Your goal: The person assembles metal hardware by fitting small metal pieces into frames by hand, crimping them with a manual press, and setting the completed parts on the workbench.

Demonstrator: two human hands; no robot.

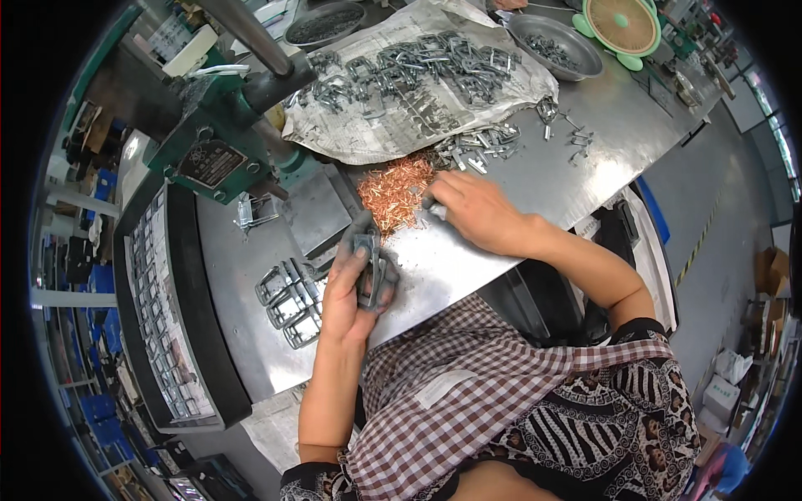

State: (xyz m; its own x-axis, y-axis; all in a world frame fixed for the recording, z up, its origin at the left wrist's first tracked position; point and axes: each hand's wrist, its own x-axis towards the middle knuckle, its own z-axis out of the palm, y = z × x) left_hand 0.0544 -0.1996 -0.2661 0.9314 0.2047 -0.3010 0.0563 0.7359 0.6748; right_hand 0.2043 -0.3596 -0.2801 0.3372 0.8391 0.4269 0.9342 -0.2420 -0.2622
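My left hand is wrapped round a grey metal buckle frame, held upright just above the table's near edge. At the right side of a heap of small copper-coloured pins, my right hand has its fingers drawn together. A small greyish bit shows at its fingertips, too little to name. Left of my left hand, several buckle frames lie together in rows on the metal table. Loose small silvery metal parts lie just beyond the pins.
A green bench press stands at left over a steel block. Behind lie many buckles on newspaper. Metal bowls and a green fan stand farther back. A black tray of buckles is at far left.
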